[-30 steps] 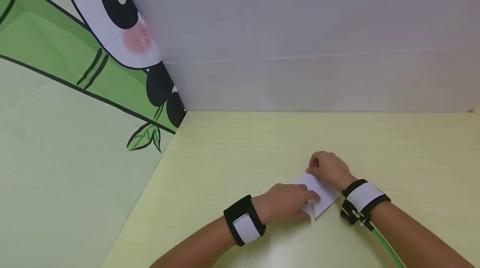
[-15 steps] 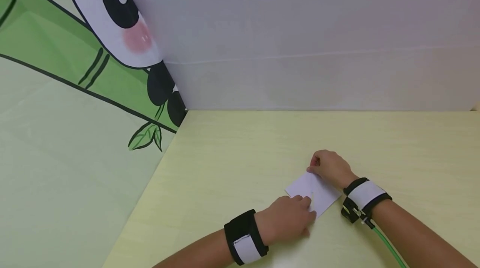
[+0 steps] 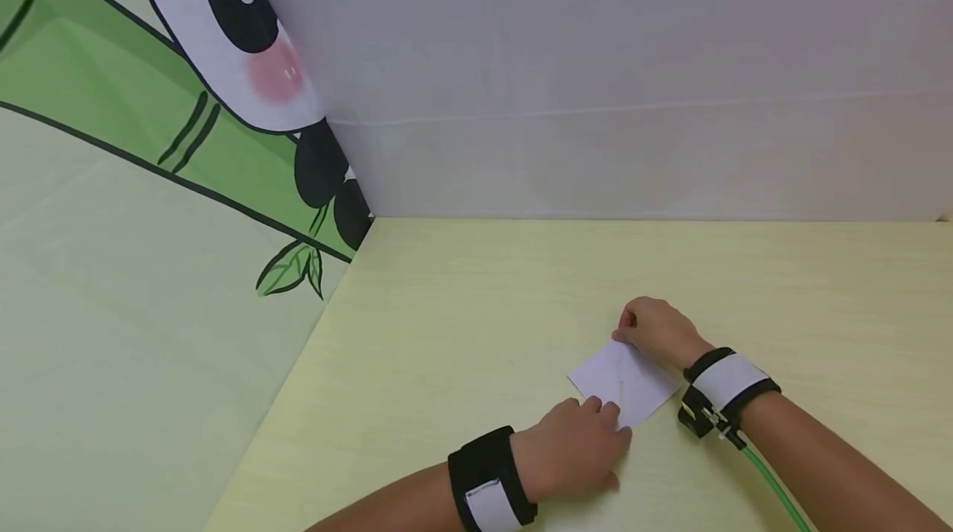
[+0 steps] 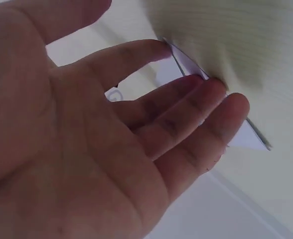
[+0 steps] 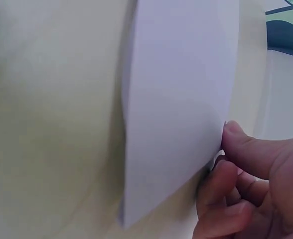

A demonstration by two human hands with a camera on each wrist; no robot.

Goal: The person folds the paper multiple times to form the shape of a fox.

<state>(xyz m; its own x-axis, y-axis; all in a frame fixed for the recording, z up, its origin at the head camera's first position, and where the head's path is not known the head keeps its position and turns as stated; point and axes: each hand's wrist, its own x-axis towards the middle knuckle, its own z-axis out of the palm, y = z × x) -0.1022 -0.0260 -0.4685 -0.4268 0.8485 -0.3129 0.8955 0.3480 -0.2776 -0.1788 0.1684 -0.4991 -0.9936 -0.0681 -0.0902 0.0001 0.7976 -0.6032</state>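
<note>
A folded sheet of white paper point(image 3: 642, 387) lies at an angle on the table, with a short crease or slit near its middle. At its far corner my right hand point(image 3: 658, 333) pinches the edge between thumb and curled forefinger; the right wrist view shows the thumb on top of the paper point(image 5: 179, 99). Over the near left edge, my left hand point(image 3: 572, 449) touches the sheet with its fingertips. In the left wrist view the fingers of that hand point(image 4: 96, 124) are loosely extended along the paper point(image 4: 251, 135), the thumb held apart.
Pale wooden tabletop point(image 3: 447, 325) surrounds the paper. A white cloth wall point(image 3: 596, 102) rises behind it, and a cloth with a cartoon panda and bamboo point(image 3: 238, 135) hangs at the left. A green cable point(image 3: 774, 478) runs from the right wrist strap.
My left hand has drawn back towards the near side, uncovering the paper's left part, which now lies spread out. My right hand keeps its pinch at the far corner almost unmoved.
</note>
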